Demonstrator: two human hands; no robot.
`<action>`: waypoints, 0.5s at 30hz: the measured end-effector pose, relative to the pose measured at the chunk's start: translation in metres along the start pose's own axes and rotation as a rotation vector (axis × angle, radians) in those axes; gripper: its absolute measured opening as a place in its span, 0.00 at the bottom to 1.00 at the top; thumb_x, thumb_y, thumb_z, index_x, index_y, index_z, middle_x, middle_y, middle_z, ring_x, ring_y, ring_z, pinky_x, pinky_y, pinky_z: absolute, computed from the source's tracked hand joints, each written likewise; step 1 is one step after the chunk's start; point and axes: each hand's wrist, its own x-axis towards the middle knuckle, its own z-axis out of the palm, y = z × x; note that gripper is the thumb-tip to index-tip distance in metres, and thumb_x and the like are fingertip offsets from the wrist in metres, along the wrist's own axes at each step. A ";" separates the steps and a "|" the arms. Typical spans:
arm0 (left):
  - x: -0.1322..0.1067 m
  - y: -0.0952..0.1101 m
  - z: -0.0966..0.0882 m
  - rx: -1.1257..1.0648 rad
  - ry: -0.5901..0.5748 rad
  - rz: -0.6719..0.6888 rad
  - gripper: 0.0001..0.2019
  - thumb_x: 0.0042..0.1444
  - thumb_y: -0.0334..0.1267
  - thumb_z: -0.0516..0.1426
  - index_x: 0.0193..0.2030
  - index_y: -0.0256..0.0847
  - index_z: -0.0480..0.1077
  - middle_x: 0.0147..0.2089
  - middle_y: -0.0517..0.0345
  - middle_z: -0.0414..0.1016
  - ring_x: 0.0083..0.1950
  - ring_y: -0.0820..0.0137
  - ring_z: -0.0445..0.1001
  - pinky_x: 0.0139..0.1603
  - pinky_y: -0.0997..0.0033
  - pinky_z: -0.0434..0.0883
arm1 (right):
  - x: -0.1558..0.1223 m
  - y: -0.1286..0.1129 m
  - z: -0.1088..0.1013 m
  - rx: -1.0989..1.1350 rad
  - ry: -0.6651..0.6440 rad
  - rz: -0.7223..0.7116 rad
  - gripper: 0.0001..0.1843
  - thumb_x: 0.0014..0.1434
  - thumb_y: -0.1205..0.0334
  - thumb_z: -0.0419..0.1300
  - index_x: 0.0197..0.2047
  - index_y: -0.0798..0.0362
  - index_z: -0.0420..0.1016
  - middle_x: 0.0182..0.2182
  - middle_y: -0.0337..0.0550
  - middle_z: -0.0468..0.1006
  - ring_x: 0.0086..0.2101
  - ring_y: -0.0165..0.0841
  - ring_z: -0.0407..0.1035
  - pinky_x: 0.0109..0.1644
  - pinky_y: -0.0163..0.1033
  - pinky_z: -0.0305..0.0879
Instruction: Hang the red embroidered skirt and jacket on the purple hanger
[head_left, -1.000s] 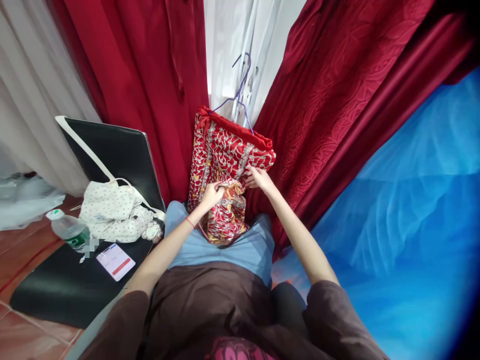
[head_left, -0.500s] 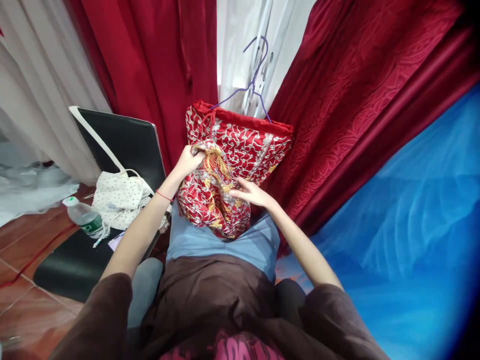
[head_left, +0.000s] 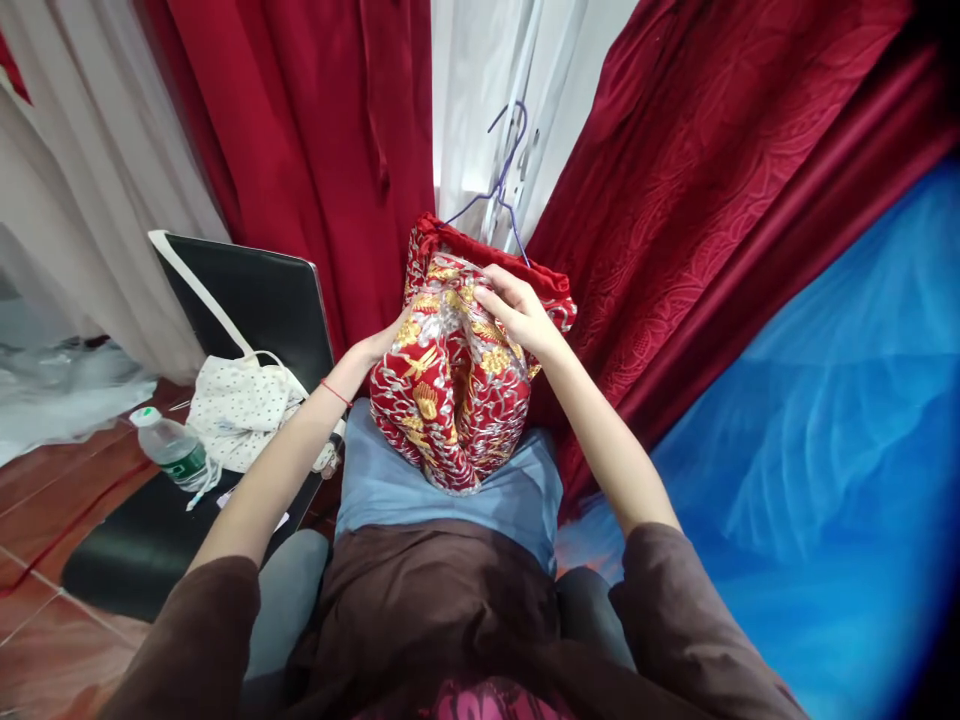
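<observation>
A red garment [head_left: 424, 400] with silver and gold embroidery is bunched over my lap. Its plain red band [head_left: 536, 275] hangs from a purple wire hanger [head_left: 500, 185]. My left hand [head_left: 391, 338] grips the folded cloth at its left side, the fingers mostly hidden behind it. On the upper right, my right hand [head_left: 523, 312] pinches the gathered embroidered edge between thumb and fingers. Between the two hands the cloth bulges forward, with a deep crease down the middle.
To the left stands a black chair [head_left: 112, 555] bearing a water bottle [head_left: 166, 447] and a white dotted cloth bag [head_left: 236, 408]. Red curtains [head_left: 300, 130] hang ahead, and a blue printed backdrop [head_left: 810, 500] fills the right side.
My right hand has moved up and taken hold of the gathered edge. My left hand has shifted slightly right and lower, and the embroidered cloth is now folded up over the hanging part.
</observation>
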 end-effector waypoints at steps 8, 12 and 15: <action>0.013 0.049 -0.024 -0.164 -0.035 0.002 0.24 0.48 0.54 0.65 0.44 0.36 0.78 0.39 0.50 0.81 0.45 0.56 0.80 0.48 0.55 0.77 | 0.012 0.014 -0.020 -0.111 -0.027 0.066 0.26 0.63 0.34 0.54 0.40 0.49 0.71 0.36 0.40 0.73 0.42 0.34 0.68 0.51 0.41 0.68; 0.023 0.059 -0.026 0.038 0.139 0.139 0.16 0.57 0.47 0.60 0.43 0.36 0.78 0.41 0.52 0.80 0.48 0.59 0.79 0.51 0.61 0.75 | -0.008 0.029 -0.006 -0.345 0.128 0.178 0.33 0.59 0.33 0.57 0.54 0.52 0.67 0.52 0.51 0.72 0.54 0.42 0.65 0.62 0.50 0.63; 0.023 0.058 -0.027 0.081 0.252 0.169 0.15 0.60 0.45 0.58 0.45 0.37 0.77 0.42 0.51 0.80 0.47 0.61 0.78 0.49 0.64 0.75 | -0.030 0.036 0.009 -0.471 0.110 0.395 0.49 0.48 0.37 0.69 0.62 0.60 0.62 0.60 0.64 0.66 0.60 0.51 0.62 0.63 0.54 0.62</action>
